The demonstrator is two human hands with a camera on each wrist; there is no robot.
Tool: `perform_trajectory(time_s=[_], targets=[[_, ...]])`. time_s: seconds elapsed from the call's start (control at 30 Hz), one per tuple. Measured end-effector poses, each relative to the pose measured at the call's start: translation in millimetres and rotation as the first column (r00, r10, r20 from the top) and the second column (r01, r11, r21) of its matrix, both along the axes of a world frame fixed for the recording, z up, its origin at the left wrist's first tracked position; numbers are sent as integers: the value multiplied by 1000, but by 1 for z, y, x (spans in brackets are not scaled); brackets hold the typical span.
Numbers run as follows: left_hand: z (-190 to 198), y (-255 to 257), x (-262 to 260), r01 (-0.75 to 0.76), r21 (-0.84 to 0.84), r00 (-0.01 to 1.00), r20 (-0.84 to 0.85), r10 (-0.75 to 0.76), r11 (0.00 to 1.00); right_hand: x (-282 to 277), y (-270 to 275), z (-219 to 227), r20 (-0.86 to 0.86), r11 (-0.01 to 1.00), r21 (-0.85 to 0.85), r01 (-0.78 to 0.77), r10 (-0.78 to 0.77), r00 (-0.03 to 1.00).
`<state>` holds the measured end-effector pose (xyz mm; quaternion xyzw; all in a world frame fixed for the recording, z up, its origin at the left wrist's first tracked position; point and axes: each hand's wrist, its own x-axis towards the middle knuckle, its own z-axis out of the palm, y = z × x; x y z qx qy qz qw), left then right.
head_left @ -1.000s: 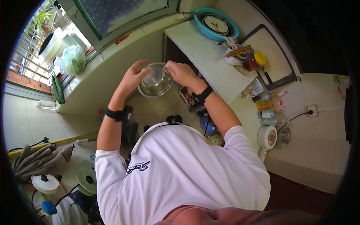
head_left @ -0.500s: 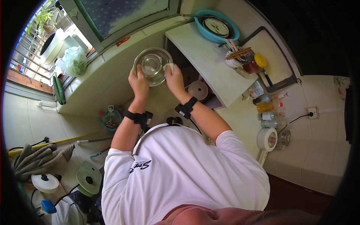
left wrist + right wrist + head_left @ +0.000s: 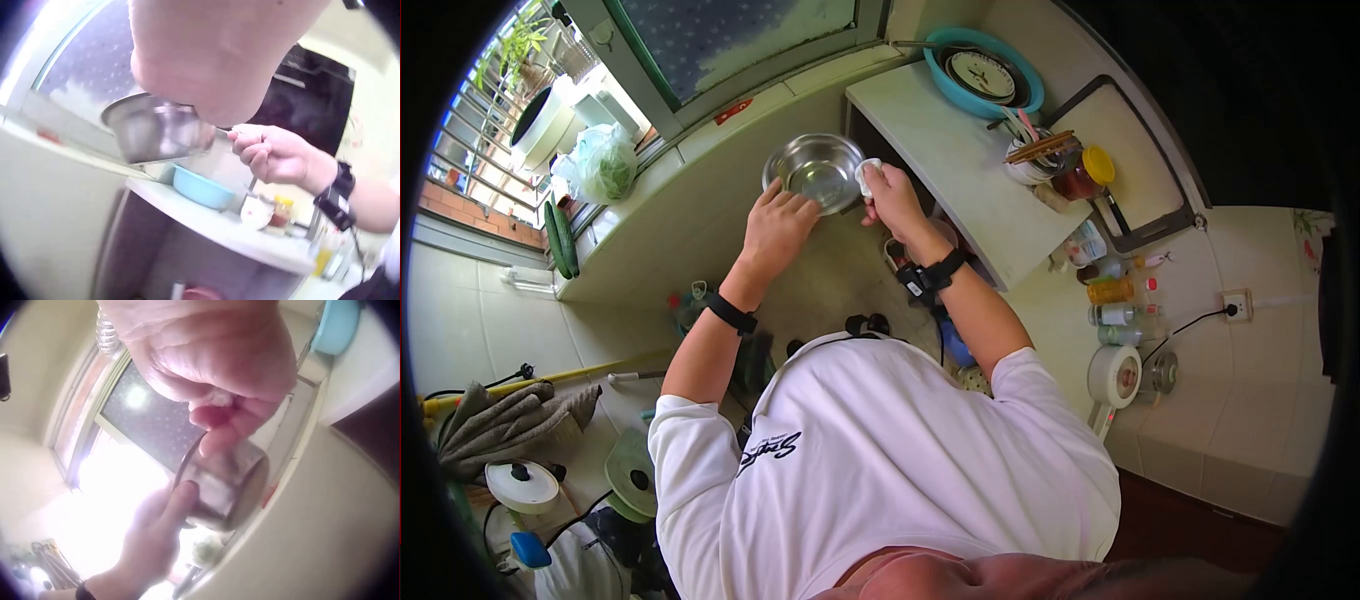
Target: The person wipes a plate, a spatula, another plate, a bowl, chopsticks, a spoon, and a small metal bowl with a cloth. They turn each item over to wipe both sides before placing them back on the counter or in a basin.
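Note:
A shiny stainless steel bowl [image 3: 815,172] is held up in front of the body, its hollow side visible in the head view. At its near left rim, my left hand [image 3: 778,230] grips it; the right wrist view shows that thumb [image 3: 185,497] against the outer wall. My right hand [image 3: 897,205] pinches a crumpled white cloth or tissue [image 3: 866,177] right beside the bowl's right rim. In the left wrist view the bowl [image 3: 153,131] appears side on, with the curled right hand [image 3: 272,153] to its right.
A white counter [image 3: 960,165] stands to the right, bearing a blue basin [image 3: 1030,75] with dishes and a holder with chopsticks [image 3: 1040,148]. Bottles [image 3: 1112,290] line the right wall. A windowsill with a bagged vegetable [image 3: 605,165] and cucumbers [image 3: 560,238] is at left.
The bowl rose from low between the hands, faced up half a second ago, and has since tilted. The right hand has shifted right and turned with the white cloth; the left stays on the rim.

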<state>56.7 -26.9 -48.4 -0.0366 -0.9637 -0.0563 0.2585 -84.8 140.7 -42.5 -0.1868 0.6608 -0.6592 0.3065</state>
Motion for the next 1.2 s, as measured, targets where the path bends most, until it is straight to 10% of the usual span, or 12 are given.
perform_trajectory(time_s=[0.07, 0.13, 0.23, 0.3, 0.43, 0.53, 0.63, 0.83, 0.93, 1.03, 1.1, 1.2], targets=[[-17, -1, -5, -15, 68, 995, -95, 22, 998, 1, 0, 4, -10, 994, -112, 14, -15, 1000], [-23, -1, -10, -188, 946, 980, 163, 112, 266, 1, -4, 2, -379, 947, -232, 221, -297, 876], [-19, 32, -19, -24, 991, 998, 30, 49, -131, 15, 0, 6, -861, 964, -216, 154, -263, 436], [-25, 40, -25, -27, 993, 1000, 27, -5, -116, 36, 2, 21, -985, 998, 17, 65, 5, 173], [-15, 54, -31, 107, 993, 985, -114, 130, 56, 14, 5, 10, -976, 987, 138, 80, 122, 181], [-15, 60, -37, -84, 957, 996, 75, 43, 277, -31, 6, -21, -711, 997, -33, -68, 24, 702], [-7, 74, -60, -44, 992, 995, 32, 99, 118, -54, 26, -18, -110, 969, -205, -136, 115, 987], [18, 105, -91, -9, 974, 989, 42, 139, -225, -84, 58, -14, -286, 970, -221, -103, 36, 957], [32, 122, -103, -70, 971, 993, 89, 77, -230, -102, 70, 10, -500, 965, -164, -206, 98, 860], [19, 127, -122, -180, 981, 983, 179, 28, 78, -100, 72, 32, -755, 964, 131, -229, 247, 607], [25, 133, -134, -183, 888, 951, 269, 154, -422, -96, 66, 32, -951, 982, 177, -67, 189, 246], [45, 132, -147, -126, 860, 975, 199, 98, -494, -85, 74, 42, -985, 986, 144, -85, 151, 86]])
